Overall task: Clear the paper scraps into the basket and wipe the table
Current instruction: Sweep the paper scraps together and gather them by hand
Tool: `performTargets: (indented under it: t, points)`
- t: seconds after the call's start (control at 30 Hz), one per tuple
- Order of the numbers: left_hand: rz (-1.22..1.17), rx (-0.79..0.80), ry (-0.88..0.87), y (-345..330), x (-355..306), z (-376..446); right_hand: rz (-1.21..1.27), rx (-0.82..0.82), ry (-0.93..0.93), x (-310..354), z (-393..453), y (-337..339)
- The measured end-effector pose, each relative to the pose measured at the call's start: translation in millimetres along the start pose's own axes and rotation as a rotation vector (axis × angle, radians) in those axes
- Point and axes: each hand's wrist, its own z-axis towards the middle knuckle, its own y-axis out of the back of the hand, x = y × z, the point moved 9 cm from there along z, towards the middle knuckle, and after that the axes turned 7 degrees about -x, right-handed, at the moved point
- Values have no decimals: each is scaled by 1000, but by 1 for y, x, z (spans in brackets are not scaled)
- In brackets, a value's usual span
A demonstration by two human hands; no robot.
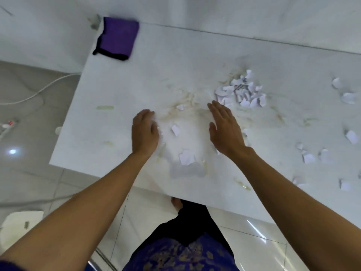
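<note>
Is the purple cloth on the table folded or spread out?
Folded: the purple cloth with black edging lies as a compact thick rectangle at the table's far left corner.

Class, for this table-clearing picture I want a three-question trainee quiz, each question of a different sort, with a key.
1. True or false: the purple cloth lies at the table's far left corner.
2. Where is the biggest scrap pile? A) beyond the right hand B) under the cloth C) on the floor
3. Fill in: both the left hand and the right are open and hold ____.

Key: 1 true; 2 A; 3 nothing
</note>
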Motion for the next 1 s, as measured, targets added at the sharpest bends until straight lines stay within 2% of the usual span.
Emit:
performTargets:
  t: [0.1, 0.3, 0.4, 0.57, 0.67, 0.73, 0.9, 1.0]
  points:
    - [4, 48, -41, -12, -1, -14, 8, 99, 99, 34, 2, -34]
    - [-1, -1, -97, -4, -4, -22, -43, 277, 251, 82, 37, -73]
    - [-85, -2, -99, 2, 9, -17, -106, 228, 371, 85, 42, -75]
    - [-212, 17, -57, 12, 24, -13, -48, 73, 320, 83, 21, -63]
    - [-242, 44, -45, 11, 28, -14, -41, 196, 391, 101, -1, -75]
    - [-228, 73, -39, 8, 29, -15, -88, 221, 471, 104, -10, -83]
    - [-191, 101, -13, 1, 22, -12, -64, 114, 354, 65, 2, -61]
    - [-213, 112, 18, -4, 7, -10, 57, -43, 163, 38, 15, -23]
